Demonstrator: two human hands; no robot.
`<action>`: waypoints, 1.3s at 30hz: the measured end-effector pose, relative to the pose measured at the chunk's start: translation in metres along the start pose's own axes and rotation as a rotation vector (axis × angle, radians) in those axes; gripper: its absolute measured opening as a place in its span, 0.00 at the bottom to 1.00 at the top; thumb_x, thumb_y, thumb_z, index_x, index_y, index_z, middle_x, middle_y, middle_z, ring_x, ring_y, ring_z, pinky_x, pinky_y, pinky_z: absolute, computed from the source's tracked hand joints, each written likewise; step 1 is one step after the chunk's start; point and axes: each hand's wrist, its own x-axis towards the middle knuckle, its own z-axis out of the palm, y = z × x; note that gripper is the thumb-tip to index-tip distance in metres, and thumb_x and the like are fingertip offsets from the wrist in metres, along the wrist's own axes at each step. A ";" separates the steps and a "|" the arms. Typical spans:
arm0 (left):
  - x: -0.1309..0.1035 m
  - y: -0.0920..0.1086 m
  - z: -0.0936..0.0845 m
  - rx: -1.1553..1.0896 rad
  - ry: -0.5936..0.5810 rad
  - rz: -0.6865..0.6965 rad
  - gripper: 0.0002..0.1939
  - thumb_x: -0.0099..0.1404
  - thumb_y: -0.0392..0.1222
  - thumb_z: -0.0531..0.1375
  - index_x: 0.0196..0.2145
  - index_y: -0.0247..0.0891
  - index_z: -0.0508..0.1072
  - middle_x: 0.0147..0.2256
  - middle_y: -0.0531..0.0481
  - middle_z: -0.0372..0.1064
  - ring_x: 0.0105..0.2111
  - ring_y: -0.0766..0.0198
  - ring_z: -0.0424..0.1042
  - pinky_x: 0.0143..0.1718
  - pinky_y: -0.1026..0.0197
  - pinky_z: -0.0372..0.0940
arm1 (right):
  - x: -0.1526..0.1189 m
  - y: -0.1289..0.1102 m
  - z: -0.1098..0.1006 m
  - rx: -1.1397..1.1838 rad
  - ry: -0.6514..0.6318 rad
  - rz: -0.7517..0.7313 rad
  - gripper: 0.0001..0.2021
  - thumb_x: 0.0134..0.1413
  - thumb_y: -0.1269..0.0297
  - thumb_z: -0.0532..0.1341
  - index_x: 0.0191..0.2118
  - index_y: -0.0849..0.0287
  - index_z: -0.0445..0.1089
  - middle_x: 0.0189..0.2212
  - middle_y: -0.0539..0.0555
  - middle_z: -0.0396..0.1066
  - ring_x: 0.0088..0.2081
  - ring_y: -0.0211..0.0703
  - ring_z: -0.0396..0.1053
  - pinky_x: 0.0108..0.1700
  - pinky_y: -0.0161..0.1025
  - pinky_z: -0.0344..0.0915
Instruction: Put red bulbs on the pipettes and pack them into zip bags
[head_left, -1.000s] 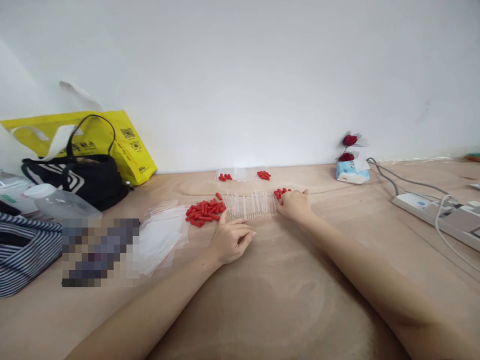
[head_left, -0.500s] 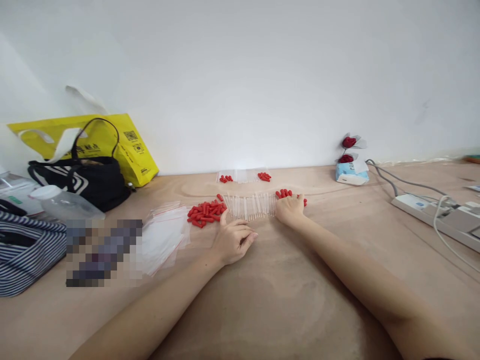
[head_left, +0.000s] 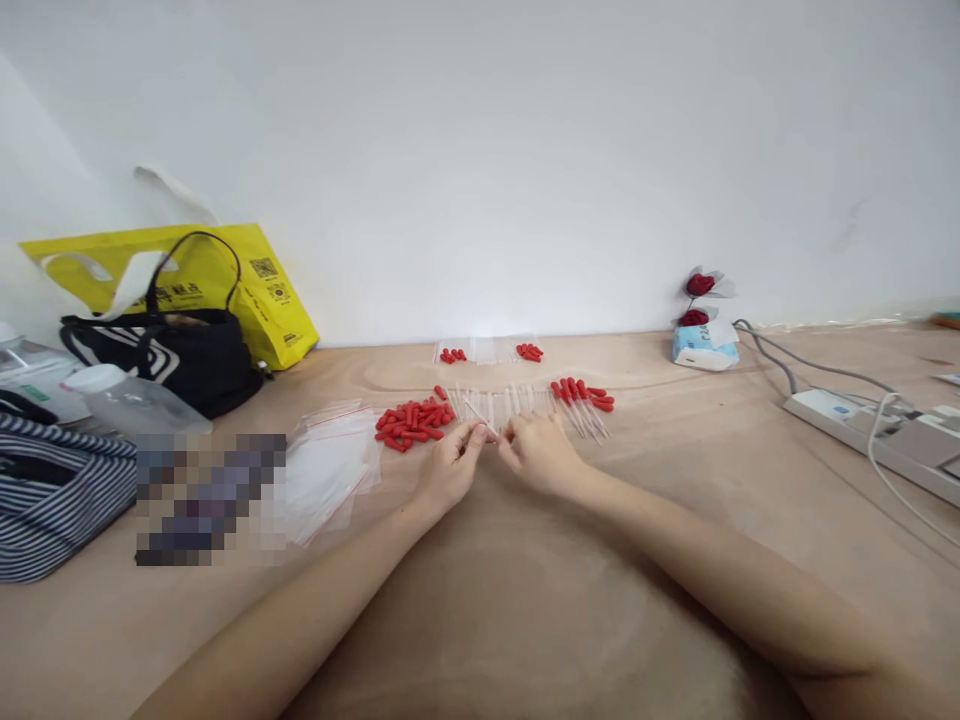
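My left hand [head_left: 454, 462] pinches a thin clear tube [head_left: 474, 410], which slants up and to the left from the fingertips. Against the tube's near end, the curled fingers of my right hand [head_left: 546, 452] are closed; exactly how they grip it is hidden. Behind both hands lies a row of similar thin tubes [head_left: 514, 400], partly covered. A pile of red rubber bulbs [head_left: 411, 424] is left of the row. Right of it, several tubes with red bulbs on their far ends [head_left: 579, 398] lie fanned out.
A clear bag with red bulbs in it [head_left: 487, 350] lies by the wall. Flat zip bags [head_left: 330, 465] are to the left, near a yellow bag [head_left: 281, 320], a black bag [head_left: 217, 365] and a plastic bottle [head_left: 142, 405]. A power strip [head_left: 847, 415] and a tissue pack [head_left: 705, 345] stand right.
My right hand has come left from the red-bulbed tubes, uncovering them, to meet my left hand. The left fingers, spread before, now pinch a thin tube.
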 end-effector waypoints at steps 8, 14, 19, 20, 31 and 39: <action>0.006 -0.001 -0.007 -0.082 0.218 -0.046 0.12 0.63 0.47 0.48 0.33 0.36 0.65 0.25 0.51 0.71 0.29 0.64 0.71 0.34 0.61 0.65 | -0.002 0.044 0.010 0.035 0.322 -0.016 0.13 0.55 0.57 0.50 0.32 0.59 0.67 0.31 0.55 0.69 0.37 0.43 0.62 0.41 0.41 0.47; 0.005 -0.005 -0.011 0.269 0.139 0.192 0.12 0.64 0.43 0.48 0.37 0.37 0.69 0.30 0.49 0.70 0.32 0.63 0.69 0.35 0.61 0.62 | 0.002 0.155 -0.007 -0.037 0.417 0.510 0.16 0.52 0.56 0.50 0.37 0.59 0.69 0.35 0.57 0.68 0.41 0.48 0.61 0.42 0.42 0.51; 0.005 -0.005 -0.009 0.403 0.105 0.281 0.12 0.63 0.40 0.49 0.36 0.39 0.71 0.31 0.49 0.69 0.33 0.62 0.68 0.36 0.59 0.60 | 0.014 0.179 -0.005 0.083 0.230 0.623 0.17 0.47 0.53 0.55 0.39 0.57 0.71 0.39 0.57 0.70 0.42 0.49 0.64 0.42 0.41 0.55; 0.005 -0.005 -0.009 0.406 0.101 0.281 0.12 0.63 0.40 0.49 0.36 0.39 0.71 0.31 0.49 0.69 0.34 0.62 0.68 0.36 0.59 0.60 | 0.017 0.179 -0.003 0.115 0.204 0.636 0.17 0.45 0.53 0.56 0.38 0.57 0.72 0.38 0.57 0.71 0.41 0.48 0.65 0.41 0.40 0.56; 0.003 -0.006 -0.008 0.472 0.013 0.294 0.11 0.64 0.40 0.49 0.37 0.38 0.70 0.32 0.49 0.70 0.32 0.62 0.67 0.38 0.57 0.55 | 0.022 0.164 0.007 0.253 0.376 0.603 0.19 0.52 0.55 0.48 0.40 0.63 0.67 0.35 0.59 0.70 0.34 0.43 0.66 0.33 0.37 0.59; 0.000 -0.004 -0.011 0.597 -0.010 0.312 0.09 0.63 0.38 0.51 0.36 0.42 0.71 0.33 0.53 0.71 0.35 0.64 0.67 0.43 0.54 0.47 | -0.004 0.068 0.021 0.193 0.250 -0.120 0.10 0.52 0.63 0.54 0.38 0.52 0.70 0.35 0.53 0.70 0.39 0.46 0.62 0.43 0.46 0.51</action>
